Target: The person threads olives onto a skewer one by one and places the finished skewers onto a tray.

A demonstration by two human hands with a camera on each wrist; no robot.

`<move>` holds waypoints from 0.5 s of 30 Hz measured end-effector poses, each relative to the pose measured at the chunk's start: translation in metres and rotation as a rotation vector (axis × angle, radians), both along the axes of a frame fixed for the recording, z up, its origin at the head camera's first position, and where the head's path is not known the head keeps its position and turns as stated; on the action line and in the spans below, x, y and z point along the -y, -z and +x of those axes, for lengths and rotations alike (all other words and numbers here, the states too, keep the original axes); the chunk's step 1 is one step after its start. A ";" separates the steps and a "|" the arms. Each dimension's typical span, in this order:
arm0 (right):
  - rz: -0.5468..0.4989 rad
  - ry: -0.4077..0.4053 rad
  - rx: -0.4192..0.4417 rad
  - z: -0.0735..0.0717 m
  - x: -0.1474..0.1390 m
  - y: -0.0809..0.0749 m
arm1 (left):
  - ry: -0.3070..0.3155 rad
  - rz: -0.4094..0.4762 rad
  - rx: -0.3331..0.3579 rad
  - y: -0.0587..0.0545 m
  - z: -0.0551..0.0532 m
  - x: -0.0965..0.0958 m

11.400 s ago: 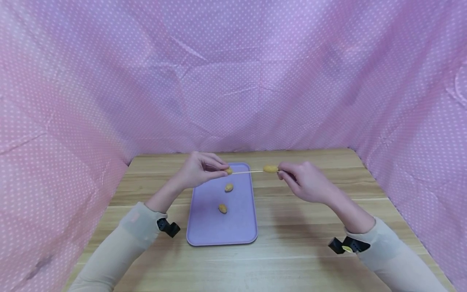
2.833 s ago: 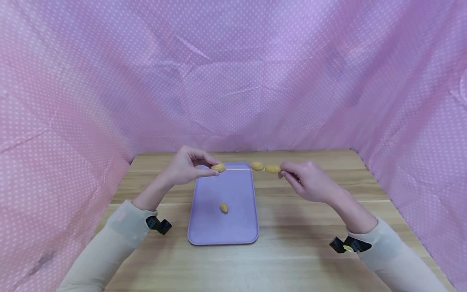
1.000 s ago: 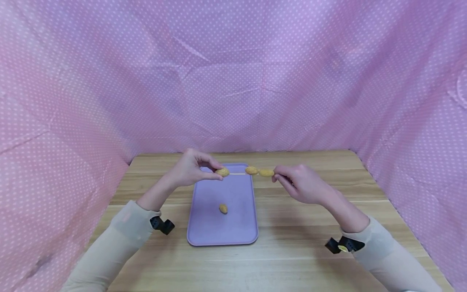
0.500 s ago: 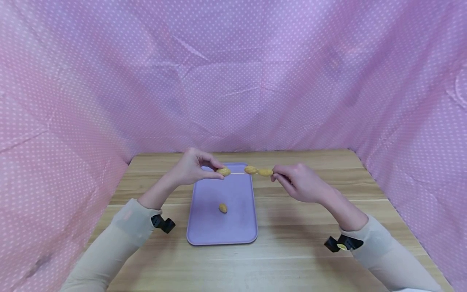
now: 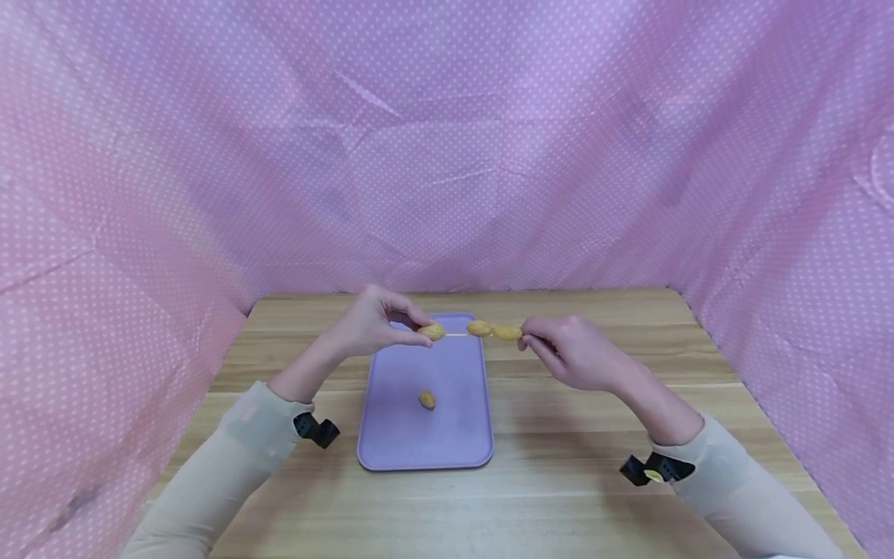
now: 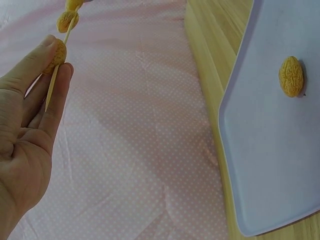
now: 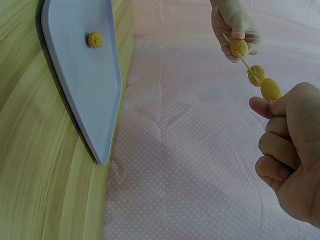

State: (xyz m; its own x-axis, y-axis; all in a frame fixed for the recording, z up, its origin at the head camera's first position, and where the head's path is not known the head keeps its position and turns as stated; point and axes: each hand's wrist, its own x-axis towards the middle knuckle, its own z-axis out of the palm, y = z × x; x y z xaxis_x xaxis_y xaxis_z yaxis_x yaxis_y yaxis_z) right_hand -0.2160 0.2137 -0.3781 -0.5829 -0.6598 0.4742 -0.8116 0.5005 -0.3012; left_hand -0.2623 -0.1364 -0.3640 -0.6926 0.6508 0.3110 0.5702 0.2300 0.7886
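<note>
Pinching the third piece (image 5: 433, 331) between its thumb and fingers, the left hand (image 5: 380, 322) is seen by me, from my remote post, above the far left part of the tray (image 5: 454, 442). The pointed end of the stick (image 6: 51, 87) already shows beyond this piece. To the right of the tray, the right hand (image 5: 573, 353) is clamped on the other end of the stick, though its fingers hide that end from me. Next to these fingers sits the outer piece (image 5: 507, 332), just past the tray's right edge, and beside it the middle piece (image 5: 479, 328), which is above this edge. In the oldest frame I counted only the outer piece there, and two pieces were lying on the tray; now the lone piece (image 5: 427, 400) remains, around the tray's middle, in the same place. Compared with about three seconds ago, both hands have come closer together, so the bare part of the stick between the third and middle pieces is shorter.
</note>
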 end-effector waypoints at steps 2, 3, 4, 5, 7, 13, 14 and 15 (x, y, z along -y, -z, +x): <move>0.002 0.004 0.003 0.000 0.000 0.000 | 0.000 -0.001 0.000 0.000 0.000 -0.001; 0.004 0.006 0.003 0.000 0.001 0.000 | -0.001 -0.001 0.000 0.000 0.000 -0.001; 0.006 0.008 0.003 0.001 0.001 0.000 | -0.001 -0.001 0.000 0.000 0.000 -0.001; 0.007 0.009 0.002 0.001 0.001 0.001 | 0.000 0.000 0.000 0.000 0.000 -0.001; 0.006 0.007 0.001 0.001 0.002 0.001 | 0.004 0.001 -0.002 0.001 0.000 -0.002; 0.007 0.004 0.006 0.002 0.004 0.001 | 0.022 0.012 -0.007 0.003 0.000 -0.002; 0.009 0.005 0.006 0.002 0.004 0.001 | 0.023 0.014 -0.006 0.003 0.000 -0.002; 0.009 0.005 0.006 0.002 0.004 0.001 | 0.024 0.015 -0.005 0.003 0.000 -0.002</move>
